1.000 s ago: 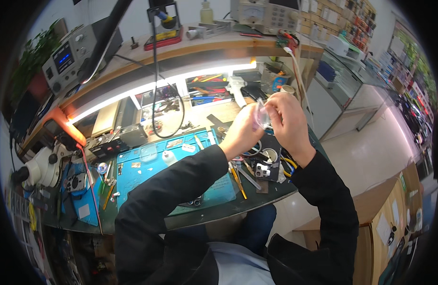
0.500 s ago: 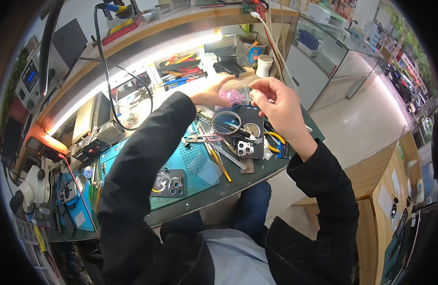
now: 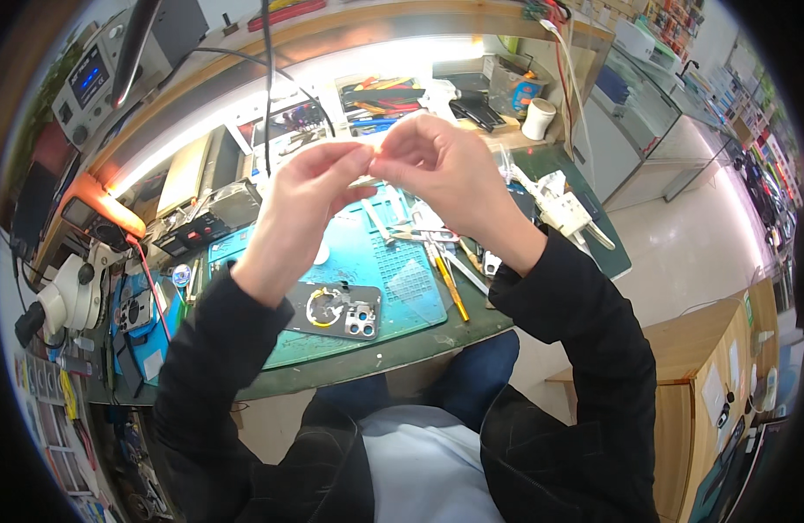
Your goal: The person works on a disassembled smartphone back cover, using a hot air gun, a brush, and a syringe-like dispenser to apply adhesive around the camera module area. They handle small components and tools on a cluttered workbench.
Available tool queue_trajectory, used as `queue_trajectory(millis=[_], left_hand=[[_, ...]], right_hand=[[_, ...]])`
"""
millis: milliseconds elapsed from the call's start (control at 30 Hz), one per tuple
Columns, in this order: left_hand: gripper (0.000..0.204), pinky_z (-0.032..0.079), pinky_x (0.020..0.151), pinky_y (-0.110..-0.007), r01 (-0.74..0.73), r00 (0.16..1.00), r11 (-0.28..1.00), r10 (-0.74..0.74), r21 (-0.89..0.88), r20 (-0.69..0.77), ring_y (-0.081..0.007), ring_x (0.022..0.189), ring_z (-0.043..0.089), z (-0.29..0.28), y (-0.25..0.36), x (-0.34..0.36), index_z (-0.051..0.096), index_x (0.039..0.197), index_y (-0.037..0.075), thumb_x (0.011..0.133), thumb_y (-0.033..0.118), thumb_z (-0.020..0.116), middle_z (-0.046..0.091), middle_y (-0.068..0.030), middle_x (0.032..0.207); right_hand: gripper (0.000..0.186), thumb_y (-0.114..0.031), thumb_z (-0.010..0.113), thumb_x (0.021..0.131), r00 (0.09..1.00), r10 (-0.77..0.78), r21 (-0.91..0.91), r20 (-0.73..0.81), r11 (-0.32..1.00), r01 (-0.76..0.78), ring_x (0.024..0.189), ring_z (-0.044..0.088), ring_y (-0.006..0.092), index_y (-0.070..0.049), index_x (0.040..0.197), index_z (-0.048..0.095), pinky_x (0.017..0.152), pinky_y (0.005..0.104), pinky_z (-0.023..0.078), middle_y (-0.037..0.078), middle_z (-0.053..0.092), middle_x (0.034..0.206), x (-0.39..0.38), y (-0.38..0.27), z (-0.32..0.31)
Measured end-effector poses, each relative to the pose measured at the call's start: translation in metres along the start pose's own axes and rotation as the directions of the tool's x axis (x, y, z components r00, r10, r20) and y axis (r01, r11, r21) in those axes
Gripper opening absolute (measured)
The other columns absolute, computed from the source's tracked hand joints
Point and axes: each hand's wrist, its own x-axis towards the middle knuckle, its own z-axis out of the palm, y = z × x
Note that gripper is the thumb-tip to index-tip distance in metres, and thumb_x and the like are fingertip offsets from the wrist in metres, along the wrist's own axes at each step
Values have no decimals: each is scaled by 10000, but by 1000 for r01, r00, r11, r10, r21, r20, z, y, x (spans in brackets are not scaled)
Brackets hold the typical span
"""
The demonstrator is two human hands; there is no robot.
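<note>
My left hand [image 3: 301, 205] and my right hand [image 3: 458, 179] are raised over the workbench, their pinched fingertips meeting. Anything between them is too small to make out. Below lies a teal work mat [image 3: 328, 251], bearing a dark phone back panel [image 3: 330, 311] with a yellowish ring and a camera-lens cluster. A small white round piece [image 3: 322, 254] rests behind the panel, near my left wrist. Under my right wrist are pliers [image 3: 424, 235] and a yellow pen-shaped tool [image 3: 452, 292]. My right hand and sleeve partly hide the items beneath.
An orange-cased meter [image 3: 97, 209] and a white microscope-like device [image 3: 71, 296] stand at the left. Hand tools fill a tray [image 3: 380, 100] under the lit shelf. A white cup [image 3: 538, 118] and a white cable bundle [image 3: 563, 205] sit at the right. A black cable [image 3: 267, 87] hangs ahead.
Both hands have come together and now sit further left over the mat, away from the bag of pink pieces. My left fingers have closed from apart to a pinch. The view has turned left.
</note>
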Motion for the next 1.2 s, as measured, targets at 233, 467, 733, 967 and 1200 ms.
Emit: queue_trajectory(millis=[233, 467, 733, 967, 1200], left_hand=[[165, 614, 810, -315, 122, 991, 992, -120, 36, -64, -197, 927, 740, -55, -51, -112, 654, 1147, -41, 1054, 93, 636, 738, -128, 1077], [131, 612, 843, -333, 129, 987, 991, -131, -29, -91, -187, 925, 733, -95, -70, -139, 665, 1124, -36, 1041, 65, 652, 738, -136, 1084], [206, 614, 854, -301, 140, 989, 990, -140, -6, -44, -167, 963, 728, -121, -81, -124, 696, 1217, -37, 1017, -1, 657, 730, -104, 1103], [182, 604, 788, -289, 115, 992, 993, -114, 12, -56, -145, 921, 703, -118, -81, -121, 723, 1174, -19, 999, -11, 672, 701, -65, 1056], [182, 602, 760, -283, 152, 988, 986, -152, -72, 2, -131, 944, 663, -105, -82, -123, 730, 1172, -1, 1000, -3, 670, 658, -61, 1113]], right_hand=[[128, -204, 721, 894, 957, 52, -676, 286, 719, 163, 860, 704, 305, -90, 944, 751, 789, 451, 542, 118, 720, 856, 34, 110, 27], [107, -155, 748, 821, 926, -252, -837, 282, 408, 366, 839, 700, 336, -57, 865, 742, 758, 454, 547, 137, 713, 851, 50, 163, 48], [108, -130, 763, 770, 841, 260, -838, 475, 426, 342, 768, 711, 326, -46, 835, 744, 715, 434, 553, 153, 715, 774, 84, 148, 44], [100, -120, 734, 848, 913, 165, -741, 374, 645, 187, 754, 717, 298, -30, 866, 695, 703, 408, 563, 139, 704, 780, 59, 106, 26], [136, -55, 715, 843, 953, -68, -493, 294, 844, 212, 762, 712, 271, -69, 973, 750, 704, 381, 578, 92, 700, 887, -25, 15, 55]])
